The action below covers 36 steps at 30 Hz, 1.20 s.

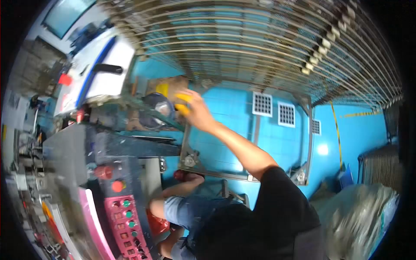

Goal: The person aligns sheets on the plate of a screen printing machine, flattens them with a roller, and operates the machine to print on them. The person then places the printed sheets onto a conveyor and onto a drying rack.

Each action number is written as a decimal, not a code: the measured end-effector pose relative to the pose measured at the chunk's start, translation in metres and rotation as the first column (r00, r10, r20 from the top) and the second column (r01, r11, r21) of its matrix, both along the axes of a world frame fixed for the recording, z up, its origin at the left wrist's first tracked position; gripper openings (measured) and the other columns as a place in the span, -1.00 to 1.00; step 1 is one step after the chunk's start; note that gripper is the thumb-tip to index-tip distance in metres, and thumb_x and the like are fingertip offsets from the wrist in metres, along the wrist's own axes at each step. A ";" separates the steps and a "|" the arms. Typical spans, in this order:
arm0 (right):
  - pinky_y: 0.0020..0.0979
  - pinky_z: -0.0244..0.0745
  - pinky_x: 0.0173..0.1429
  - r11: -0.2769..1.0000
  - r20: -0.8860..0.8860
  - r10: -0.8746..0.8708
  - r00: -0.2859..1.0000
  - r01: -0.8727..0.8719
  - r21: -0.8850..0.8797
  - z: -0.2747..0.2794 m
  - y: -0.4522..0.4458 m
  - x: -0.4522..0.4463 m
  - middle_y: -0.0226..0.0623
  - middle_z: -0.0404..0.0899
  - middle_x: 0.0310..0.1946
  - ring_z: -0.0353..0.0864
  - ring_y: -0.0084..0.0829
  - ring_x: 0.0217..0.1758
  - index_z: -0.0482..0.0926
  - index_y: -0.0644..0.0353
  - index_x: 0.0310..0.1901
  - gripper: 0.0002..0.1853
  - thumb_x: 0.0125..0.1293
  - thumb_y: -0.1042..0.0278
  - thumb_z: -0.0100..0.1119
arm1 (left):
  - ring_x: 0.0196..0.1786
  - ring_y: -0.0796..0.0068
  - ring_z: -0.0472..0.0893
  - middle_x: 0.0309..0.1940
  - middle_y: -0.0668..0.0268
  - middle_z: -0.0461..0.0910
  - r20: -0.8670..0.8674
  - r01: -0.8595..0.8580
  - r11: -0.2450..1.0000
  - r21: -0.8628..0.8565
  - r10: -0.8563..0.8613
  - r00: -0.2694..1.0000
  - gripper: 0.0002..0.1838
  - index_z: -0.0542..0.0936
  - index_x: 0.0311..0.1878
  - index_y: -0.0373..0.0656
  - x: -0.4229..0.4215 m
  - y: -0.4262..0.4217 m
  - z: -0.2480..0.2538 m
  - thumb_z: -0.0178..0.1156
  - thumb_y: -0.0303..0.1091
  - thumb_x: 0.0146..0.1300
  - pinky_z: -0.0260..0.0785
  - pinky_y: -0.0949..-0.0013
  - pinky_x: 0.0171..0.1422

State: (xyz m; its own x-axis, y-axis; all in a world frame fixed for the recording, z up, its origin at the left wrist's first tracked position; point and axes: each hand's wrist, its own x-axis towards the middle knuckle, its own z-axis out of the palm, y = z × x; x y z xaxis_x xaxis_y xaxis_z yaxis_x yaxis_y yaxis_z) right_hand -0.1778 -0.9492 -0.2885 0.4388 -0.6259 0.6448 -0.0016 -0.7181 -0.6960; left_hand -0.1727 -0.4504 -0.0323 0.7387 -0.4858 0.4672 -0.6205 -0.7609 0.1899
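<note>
My right hand reaches out from the black sleeve. Its fingers are closed round a small yellow object, blurred and partly covered by the hand, so I cannot make out its kind. Just to its left is a round dark container with something pale and shiny inside. Another yellow patch shows beside a brown surface behind the container. My left hand is outside the picture.
Metal drying racks hang over the blue floor. A machine with a pink button panel and a red knob stands at left, below a white screen frame. A metal floor frame and a plastic-covered pile lie right.
</note>
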 end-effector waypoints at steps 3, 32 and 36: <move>-0.29 0.58 0.01 0.617 -0.371 -0.248 0.895 0.441 0.652 -0.225 -0.053 -0.163 -0.04 0.69 -0.09 0.70 -0.22 -0.11 0.59 0.33 0.02 -0.50 0.20 0.11 0.41 | -0.35 0.33 0.60 -0.30 0.11 0.69 -0.039 -0.026 0.999 0.045 0.028 0.999 -0.77 0.65 -0.17 -0.42 0.000 -0.022 -0.037 0.21 -0.37 0.41 0.49 0.31 -0.20; -0.47 0.28 -0.63 -0.318 -0.104 -0.817 0.567 -0.293 0.902 -0.535 -0.164 -0.554 -0.48 0.35 -0.65 0.35 -0.54 -0.66 0.51 0.00 -0.32 -0.85 0.41 0.39 -0.05 | -0.63 0.68 0.41 -0.51 0.27 0.65 -0.570 -0.238 0.928 0.286 0.364 0.736 -0.74 0.61 -0.12 -0.32 -0.039 -0.008 -0.183 0.13 -0.27 0.43 0.23 0.50 -0.55; -0.48 0.17 -0.68 -0.286 -0.167 -0.786 0.596 -0.111 0.952 -0.521 -0.127 -0.536 -0.50 0.28 -0.68 0.25 -0.55 -0.70 0.47 -0.01 -0.43 -0.85 0.33 0.41 0.05 | -0.51 0.60 0.53 -0.48 0.24 0.65 -0.586 -0.190 0.950 0.247 0.302 0.751 -0.74 0.61 -0.12 -0.36 -0.037 -0.024 -0.192 0.14 -0.30 0.41 0.37 0.46 -0.40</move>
State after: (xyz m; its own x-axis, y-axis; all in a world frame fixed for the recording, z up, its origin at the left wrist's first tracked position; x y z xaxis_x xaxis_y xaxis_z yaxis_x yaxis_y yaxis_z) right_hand -0.7138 -1.0758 -0.8098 -0.1823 -0.5197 -0.8347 0.6323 0.5881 -0.5043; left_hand -0.2099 -0.4742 -0.2239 0.9426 -0.2728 -0.1925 -0.2017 -0.9248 0.3227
